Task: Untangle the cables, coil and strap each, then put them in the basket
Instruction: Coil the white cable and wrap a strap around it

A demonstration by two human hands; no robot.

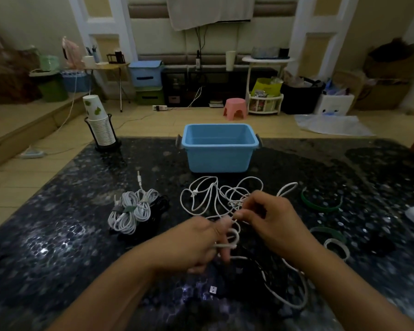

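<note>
White, thin and limp, the loose cable point(215, 199) sprawls on the bench point(58, 235) near the blue basket point(219, 151), so we pinch it with both hands point(201, 244), left gripping the plug end, right point(268, 220) drawing a light strand.

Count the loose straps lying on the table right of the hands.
3: a green strap farthest back, right of the tangled cable; a second green strap nearer; a pale strap just in front of it. The dark table may hide more.
</note>
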